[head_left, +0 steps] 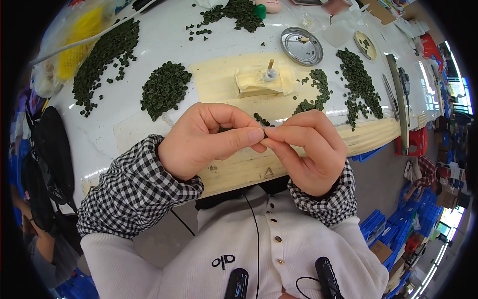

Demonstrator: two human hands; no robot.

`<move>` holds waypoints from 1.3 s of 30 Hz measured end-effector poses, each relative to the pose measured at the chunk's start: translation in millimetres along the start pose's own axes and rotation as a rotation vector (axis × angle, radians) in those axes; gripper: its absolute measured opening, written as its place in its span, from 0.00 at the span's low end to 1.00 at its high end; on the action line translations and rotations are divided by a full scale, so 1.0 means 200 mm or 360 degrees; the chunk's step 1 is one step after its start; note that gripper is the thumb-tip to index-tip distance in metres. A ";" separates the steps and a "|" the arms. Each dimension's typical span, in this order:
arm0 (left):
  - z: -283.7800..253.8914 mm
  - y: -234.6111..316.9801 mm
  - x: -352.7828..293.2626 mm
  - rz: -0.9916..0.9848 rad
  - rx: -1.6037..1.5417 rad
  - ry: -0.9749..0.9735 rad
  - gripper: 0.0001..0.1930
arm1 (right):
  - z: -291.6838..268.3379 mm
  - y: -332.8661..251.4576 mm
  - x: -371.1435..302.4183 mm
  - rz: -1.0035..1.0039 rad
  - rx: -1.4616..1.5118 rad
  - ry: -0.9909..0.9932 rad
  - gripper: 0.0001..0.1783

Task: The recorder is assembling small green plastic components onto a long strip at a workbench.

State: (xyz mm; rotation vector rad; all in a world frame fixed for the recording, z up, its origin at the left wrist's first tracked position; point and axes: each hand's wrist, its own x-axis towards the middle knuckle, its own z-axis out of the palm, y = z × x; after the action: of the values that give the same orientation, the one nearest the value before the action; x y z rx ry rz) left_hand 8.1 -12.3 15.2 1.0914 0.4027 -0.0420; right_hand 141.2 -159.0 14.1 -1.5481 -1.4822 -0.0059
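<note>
Above the table's near edge, my left hand (211,134) and my right hand (311,149) meet fingertip to fingertip. Both are closed in a pinch on a small dark piece (265,133), mostly covered by the fingers, so its exact kind is hidden. Just beyond the fingertips lies a little group of dark green round parts (261,119). Farther off stands a block wrapped in cream tape (256,85), with a small white cup (270,75) and a thin brown stick on top. A larger heap of dark green parts (165,89) lies beyond my left hand.
More dark green parts spread in a long pile (107,60) at far left, a pile (244,15) at the back and another (359,84) at right. A round metal lid (301,46) sits at back right. Tweezers (391,97) lie near the table's right edge.
</note>
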 end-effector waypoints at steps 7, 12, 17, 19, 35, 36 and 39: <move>0.00 0.00 0.00 0.0167 0.0159 -0.0002 0.05 | -0.01 0.00 0.02 0.0211 0.0280 -0.0104 0.10; -0.01 0.00 0.00 0.0202 0.0283 -0.0015 0.05 | 0.00 0.02 -0.02 0.0607 0.0811 -0.0137 0.06; 0.00 -0.01 0.00 0.0204 0.0282 0.0013 0.05 | 0.02 -0.01 -0.02 0.0827 0.1040 -0.0111 0.06; 0.00 -0.01 0.00 0.0213 0.0290 0.0025 0.05 | 0.02 -0.01 -0.02 0.0843 0.1055 -0.0106 0.06; 0.01 -0.02 -0.02 0.0306 0.0511 0.0126 0.04 | 0.02 0.01 -0.03 0.0847 0.0985 -0.0206 0.06; 0.00 -0.02 -0.02 0.0308 0.0525 0.0121 0.04 | 0.01 0.01 -0.03 0.0824 0.0974 -0.0222 0.06; 0.00 -0.03 -0.02 0.0313 0.0539 0.0113 0.04 | 0.02 0.00 -0.03 0.0830 0.1008 -0.0187 0.06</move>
State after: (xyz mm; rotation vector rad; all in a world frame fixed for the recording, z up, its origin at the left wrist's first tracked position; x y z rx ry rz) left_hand 2.4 -15.2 12.2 1.4661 0.3576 0.1064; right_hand 137.3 -160.6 7.5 -1.3616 -0.9816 0.7930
